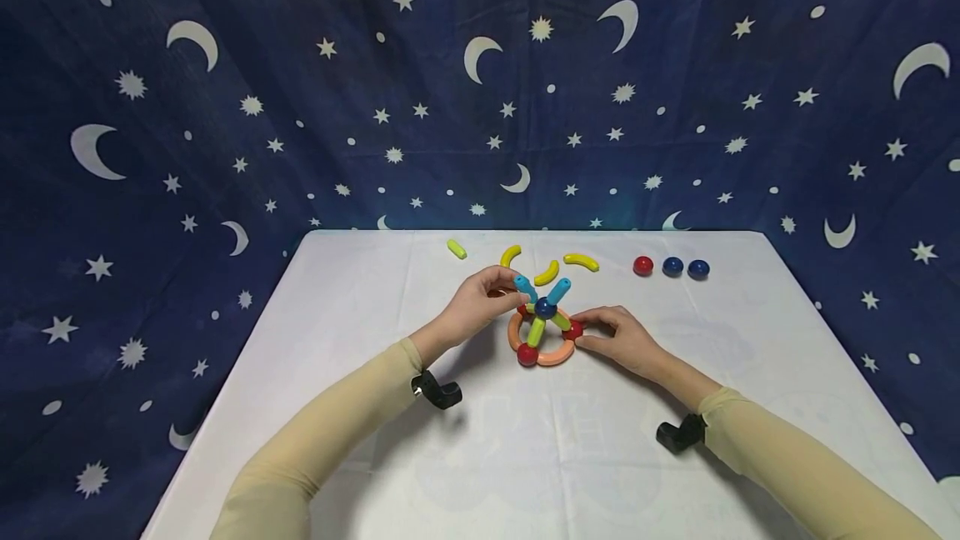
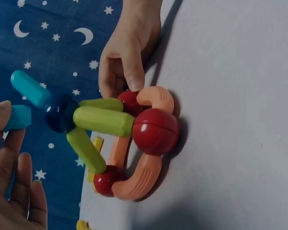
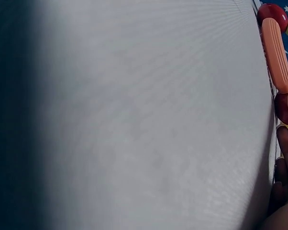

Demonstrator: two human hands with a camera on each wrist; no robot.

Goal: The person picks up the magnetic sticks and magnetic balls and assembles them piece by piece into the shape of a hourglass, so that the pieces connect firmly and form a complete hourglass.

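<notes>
A magnetic stick-and-ball model stands on the table. Its base is a ring of orange curved sticks [image 2: 143, 179] joined by red balls [image 2: 156, 132]. Green sticks [image 2: 103, 121] lean up from these to a dark blue ball [image 1: 545, 307], from which one light blue stick [image 1: 559, 291] points upward. With thumb and fingers my left hand [image 1: 483, 302] pinches another light blue stick [image 2: 18, 118]; a small gap separates it from the dark blue ball in the left wrist view. My right hand [image 1: 622, 344] pinches the red ball [image 1: 573, 330] on the ring's right side.
Behind the model lie yellow curved sticks [image 1: 581, 262] and a short green stick [image 1: 456, 249]. A loose red ball [image 1: 642, 266] and two dark blue balls [image 1: 672, 267] sit at the back right. A dark blue curtain [image 1: 480, 123] hangs behind the white table [image 1: 360, 290].
</notes>
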